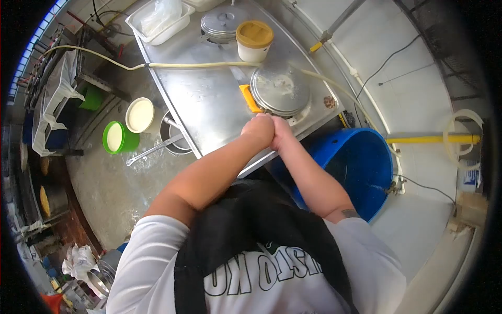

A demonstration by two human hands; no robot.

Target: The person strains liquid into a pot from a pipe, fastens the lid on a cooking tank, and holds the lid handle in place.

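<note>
My left hand [258, 129] and my right hand [281, 129] are pressed together at the front edge of a round metal plate-like lid [280, 90] on the steel table. Both are closed, and what they grip is hidden by the fingers and wrists. Just left of the lid, close to my left hand, lies an orange-handled scraper [251, 98] with its metal blade pointing away from me. Small brown crumbs [330, 102] sit on the table to the right of the lid.
A second round metal lid [226, 23], a white tub with a tan lid [254, 41] and a white bin [159, 23] stand farther back. A cream hose [198, 65] crosses the steel table [196, 104]. A blue barrel [361, 167] is at right; a green bucket [120, 137] stands on the floor.
</note>
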